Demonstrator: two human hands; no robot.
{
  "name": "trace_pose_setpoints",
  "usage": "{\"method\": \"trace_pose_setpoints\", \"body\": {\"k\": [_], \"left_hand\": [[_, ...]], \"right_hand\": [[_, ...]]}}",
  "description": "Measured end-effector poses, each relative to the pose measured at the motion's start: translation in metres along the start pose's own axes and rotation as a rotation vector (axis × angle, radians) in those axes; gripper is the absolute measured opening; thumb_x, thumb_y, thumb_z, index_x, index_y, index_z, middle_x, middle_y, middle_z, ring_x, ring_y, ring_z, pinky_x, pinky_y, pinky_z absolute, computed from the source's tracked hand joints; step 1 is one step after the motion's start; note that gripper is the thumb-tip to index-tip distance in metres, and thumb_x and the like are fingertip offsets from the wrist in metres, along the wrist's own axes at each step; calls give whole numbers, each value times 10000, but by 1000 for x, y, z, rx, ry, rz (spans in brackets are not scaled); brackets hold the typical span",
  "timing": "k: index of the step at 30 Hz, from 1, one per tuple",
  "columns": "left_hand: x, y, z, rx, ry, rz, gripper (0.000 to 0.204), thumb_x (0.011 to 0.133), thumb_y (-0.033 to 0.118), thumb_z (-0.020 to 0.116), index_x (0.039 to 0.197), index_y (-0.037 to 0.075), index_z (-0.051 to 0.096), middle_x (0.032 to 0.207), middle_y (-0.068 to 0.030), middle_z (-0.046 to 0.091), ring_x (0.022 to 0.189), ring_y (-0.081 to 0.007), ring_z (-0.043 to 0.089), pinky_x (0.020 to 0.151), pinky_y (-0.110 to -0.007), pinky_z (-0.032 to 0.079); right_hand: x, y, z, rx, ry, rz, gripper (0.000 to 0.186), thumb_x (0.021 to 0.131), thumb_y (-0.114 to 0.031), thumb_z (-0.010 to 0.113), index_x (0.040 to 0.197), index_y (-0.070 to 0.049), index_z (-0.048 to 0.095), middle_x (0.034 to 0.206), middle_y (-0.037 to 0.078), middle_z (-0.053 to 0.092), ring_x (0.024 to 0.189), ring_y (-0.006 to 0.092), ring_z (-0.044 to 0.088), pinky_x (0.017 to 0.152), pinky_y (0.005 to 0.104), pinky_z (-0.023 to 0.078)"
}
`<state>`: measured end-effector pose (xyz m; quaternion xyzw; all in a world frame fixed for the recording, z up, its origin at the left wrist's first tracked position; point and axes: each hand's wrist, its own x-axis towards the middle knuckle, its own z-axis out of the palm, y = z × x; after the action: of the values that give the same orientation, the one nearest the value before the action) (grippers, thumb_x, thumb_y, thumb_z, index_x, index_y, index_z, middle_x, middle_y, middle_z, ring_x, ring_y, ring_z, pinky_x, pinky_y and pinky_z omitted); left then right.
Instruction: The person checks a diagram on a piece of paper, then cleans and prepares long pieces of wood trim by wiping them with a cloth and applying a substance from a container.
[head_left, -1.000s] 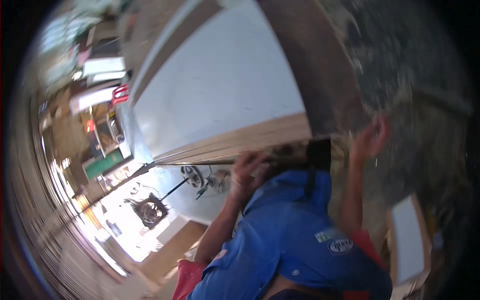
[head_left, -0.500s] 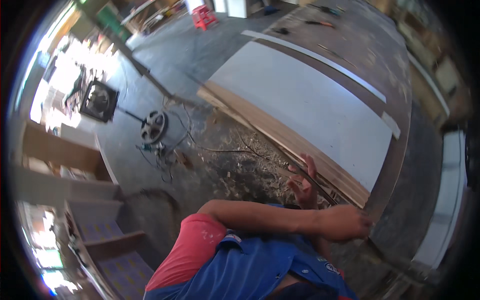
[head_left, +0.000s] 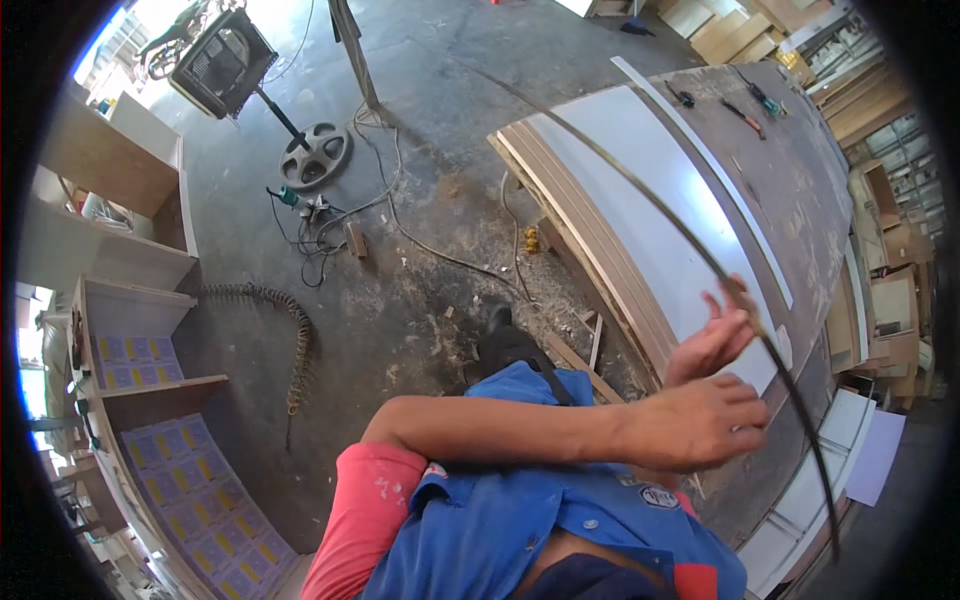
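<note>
A long, thin, dark strip (head_left: 601, 152) bows across the view, from above the floor at the far side down to the lower right. My right hand (head_left: 708, 345) grips it near its middle, fingers curled about it. Across my body reaches my left forearm; my left hand (head_left: 700, 425) is closed just nearer to me, beside the strip. What its fingers hold, if anything, is hidden. Beneath the strip lies a white panel (head_left: 640, 150) on a stack of boards (head_left: 590, 235) with brown edges. A narrow white strip (head_left: 715, 190) rests along the panel's far side.
A brown work surface (head_left: 790, 190) bears pliers (head_left: 742, 117) and a green-and-black tool (head_left: 762, 100). Floor obstacles include a wheel-shaped stand base (head_left: 318, 155), cables (head_left: 400, 230), a coiled hose (head_left: 300, 330), wood offcuts (head_left: 585, 368) and shavings. Cabinet parts (head_left: 150, 390) stand at left.
The view has turned, so the boards now appear farther right. The strip has risen over the white panel, and my right hand has moved up with it. My left hand stays closed.
</note>
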<state>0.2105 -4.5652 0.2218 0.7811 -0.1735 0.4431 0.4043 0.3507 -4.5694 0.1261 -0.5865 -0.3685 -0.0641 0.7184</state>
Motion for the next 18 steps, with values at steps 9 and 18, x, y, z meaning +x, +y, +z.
{"method": "trace_pose_setpoints", "body": {"k": [9,18], "left_hand": [[-49,-119,-173,193,-104,-382,193,713,31,706,894,61,647,847,-77,593,773,-289,647,640,-395,518],[-164,-217,-324,142,371,-1225,126,801,-61,718,895,2,776,851,-70,748,804,-145,708,737,-287,559]], "right_hand": [[129,40,81,88,379,-358,494,1067,-511,354,1161,-40,467,1146,255,627,1046,337,664,876,456,571],[214,116,69,175,767,-214,623,1007,-665,350,1124,-75,516,783,96,520,653,241,506,644,433,459]]}}
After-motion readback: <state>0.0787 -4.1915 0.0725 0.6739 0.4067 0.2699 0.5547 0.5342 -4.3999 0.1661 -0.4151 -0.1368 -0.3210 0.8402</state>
